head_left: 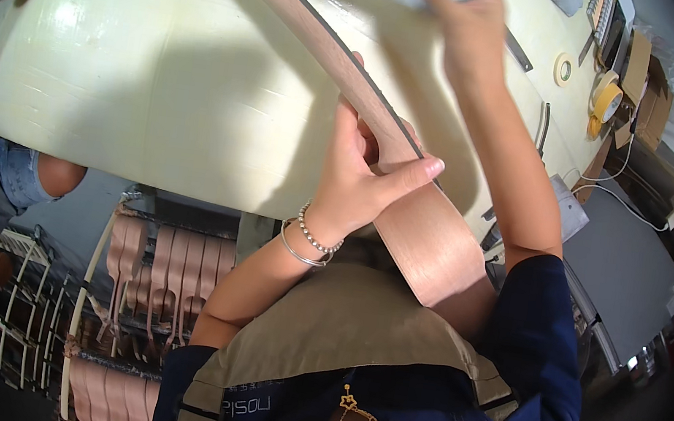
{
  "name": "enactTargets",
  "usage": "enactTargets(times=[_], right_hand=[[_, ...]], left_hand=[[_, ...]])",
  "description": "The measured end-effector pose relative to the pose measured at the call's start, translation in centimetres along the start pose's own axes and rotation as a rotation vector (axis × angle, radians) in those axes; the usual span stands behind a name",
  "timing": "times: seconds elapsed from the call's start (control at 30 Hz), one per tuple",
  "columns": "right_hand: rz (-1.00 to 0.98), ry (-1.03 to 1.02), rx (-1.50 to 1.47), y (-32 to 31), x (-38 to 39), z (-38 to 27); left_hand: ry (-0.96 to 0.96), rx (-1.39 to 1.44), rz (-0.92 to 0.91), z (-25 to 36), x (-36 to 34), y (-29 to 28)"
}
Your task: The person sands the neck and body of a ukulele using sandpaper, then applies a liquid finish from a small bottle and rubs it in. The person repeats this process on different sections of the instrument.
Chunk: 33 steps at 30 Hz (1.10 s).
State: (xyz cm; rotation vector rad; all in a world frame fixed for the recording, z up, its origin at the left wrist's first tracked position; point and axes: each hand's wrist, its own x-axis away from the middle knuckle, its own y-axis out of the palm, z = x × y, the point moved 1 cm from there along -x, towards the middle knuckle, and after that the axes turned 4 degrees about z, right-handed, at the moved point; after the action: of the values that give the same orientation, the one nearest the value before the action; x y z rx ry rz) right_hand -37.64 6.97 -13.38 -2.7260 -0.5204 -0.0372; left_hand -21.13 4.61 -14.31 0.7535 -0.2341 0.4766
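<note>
Navy short sleeves, khaki apron, 2 bracelets on left wrist (309, 239), gold star pendant

pinkish-tan wooden neck (408, 186) (dark edge stripe), pale cream table (158, 85)

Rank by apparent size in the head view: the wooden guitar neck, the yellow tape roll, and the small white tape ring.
1. wooden guitar neck, by far the largest, though closest to the camera.
2. yellow tape roll.
3. small white tape ring, slightly smaller; fisheye bending makes this gap unsure.

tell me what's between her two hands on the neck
Only bare wood of the guitar neck between the left hand and right hand, in the head view.
</note>
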Motion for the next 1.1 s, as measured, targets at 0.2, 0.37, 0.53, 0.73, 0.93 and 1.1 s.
enactTargets(times=[0.2,0.37,0.53,0.73,0.93,1.1], right_hand=[[0.140,-0.348,0.789,-11.0,2.6,6.6],[0.007,-0.117,0.756,-15.3,9.9,5.5],[0.228,0.279,0.318,-19.1,15.5,5.5],[0.408,0.511,-0.089,-22.3,21.9,5.5],[0.408,0.524,-0.497,-23.6,29.0,10.2],[0.289,0.400,-1.017,-21.5,34.1,15.4]], left_hand=[[-0.120,-0.174,0.145,3.8,-5.7,-2.9],[-0.188,0.005,0.153,2.8,-4.7,-2.1],[-0.254,0.035,0.041,-0.4,0.2,1.4],[-0.029,0.030,-0.032,3.2,4.7,4.3],[0.173,-0.071,-0.115,5.5,7.6,6.4],[0.277,-0.057,-0.121,6.4,9.6,7.4]])
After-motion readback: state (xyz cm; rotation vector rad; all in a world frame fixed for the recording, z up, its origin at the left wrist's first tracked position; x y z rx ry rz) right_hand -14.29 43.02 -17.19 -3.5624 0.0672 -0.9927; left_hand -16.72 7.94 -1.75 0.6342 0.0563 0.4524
